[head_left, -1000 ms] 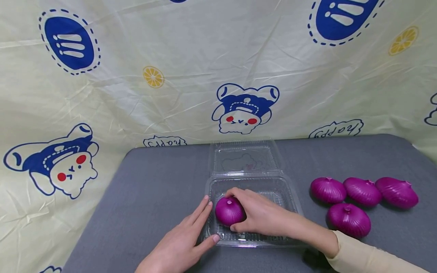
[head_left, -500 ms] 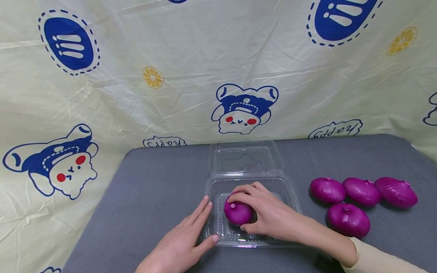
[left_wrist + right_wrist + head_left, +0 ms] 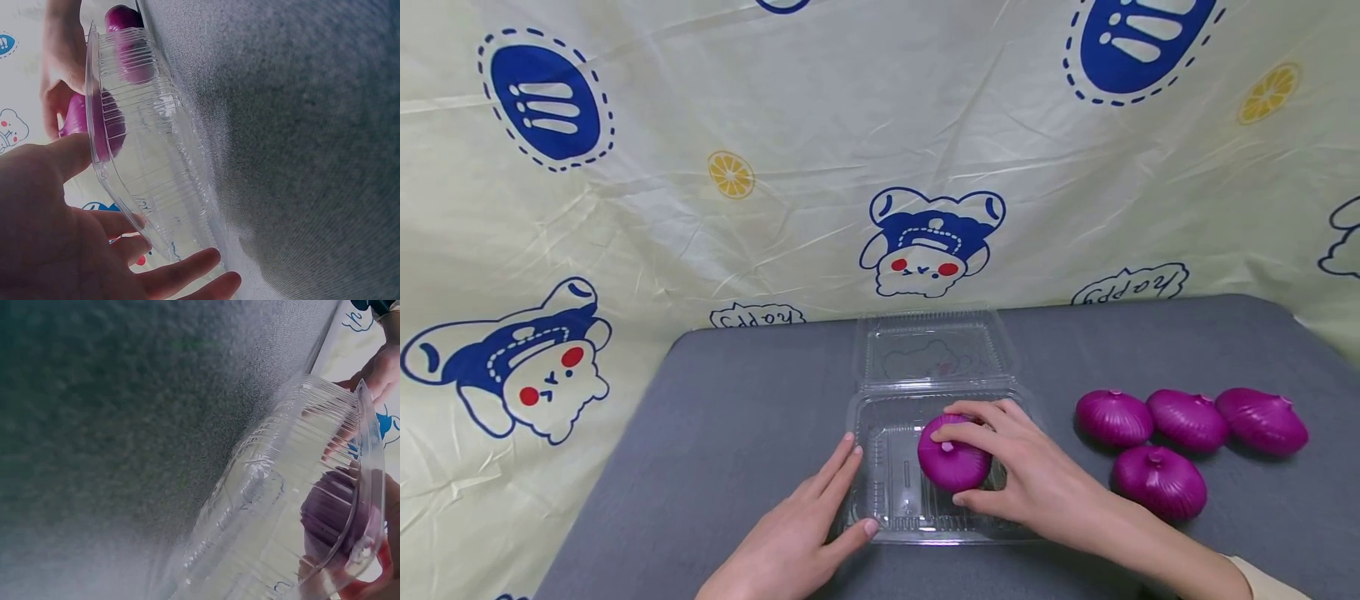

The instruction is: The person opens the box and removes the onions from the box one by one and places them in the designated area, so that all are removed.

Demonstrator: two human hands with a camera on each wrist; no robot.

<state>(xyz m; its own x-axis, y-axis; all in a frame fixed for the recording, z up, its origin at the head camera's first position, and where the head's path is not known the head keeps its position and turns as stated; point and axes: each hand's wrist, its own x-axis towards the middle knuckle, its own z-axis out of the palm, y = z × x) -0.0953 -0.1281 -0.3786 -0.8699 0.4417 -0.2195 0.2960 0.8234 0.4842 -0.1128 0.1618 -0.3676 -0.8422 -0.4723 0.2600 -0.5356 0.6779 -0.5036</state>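
In the head view my right hand (image 3: 1030,475) grips a purple red onion (image 3: 951,468) from its right side, fingers over the top and thumb at the near side. The onion is inside the base of a clear plastic clamshell box (image 3: 887,475), right of its middle. My left hand (image 3: 790,529) lies at the box's left edge with its fingers straight, thumb at the near left corner. Through the clear wall, the right wrist view shows the onion (image 3: 331,515) and the left wrist view shows the fingers (image 3: 181,272) along the box.
The box's lid (image 3: 936,346) is folded back toward the patterned cloth backdrop (image 3: 805,233). On the grey table (image 3: 760,400) right of the box lie three onions in a row (image 3: 1187,419), with another onion (image 3: 1159,483) in front of them.
My right hand has slid the onion rightward inside the box, from its left side to right of the middle. My left hand stays at the left edge. The head view has shifted slightly.
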